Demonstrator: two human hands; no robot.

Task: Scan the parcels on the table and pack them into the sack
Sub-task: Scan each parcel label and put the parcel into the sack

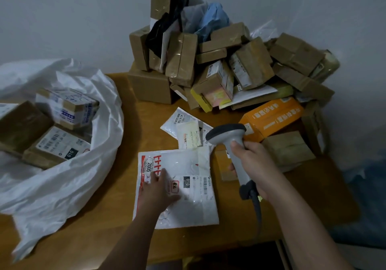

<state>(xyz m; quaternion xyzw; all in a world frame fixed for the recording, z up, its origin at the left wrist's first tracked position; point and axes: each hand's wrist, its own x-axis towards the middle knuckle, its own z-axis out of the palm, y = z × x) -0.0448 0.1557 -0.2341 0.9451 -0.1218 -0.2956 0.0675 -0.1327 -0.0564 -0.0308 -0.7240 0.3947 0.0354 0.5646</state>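
Note:
A flat white mailer (188, 165) with red print and a shipping label lies on the wooden table (100, 234) in front of me. My left hand (159, 190) rests flat on it, fingers spread. My right hand (253, 165) grips a grey barcode scanner (229, 136), its head pointing left over the mailer's far right corner. The white sack (87, 165) lies open at the left with several taped boxes (64, 106) inside.
A tall heap of brown cardboard parcels (208, 60) fills the table's far side against the wall. An orange box (273, 115) lies at the right, smaller white mailers (183, 123) behind the big one. The scanner's cable (258, 209) hangs toward the table's front edge.

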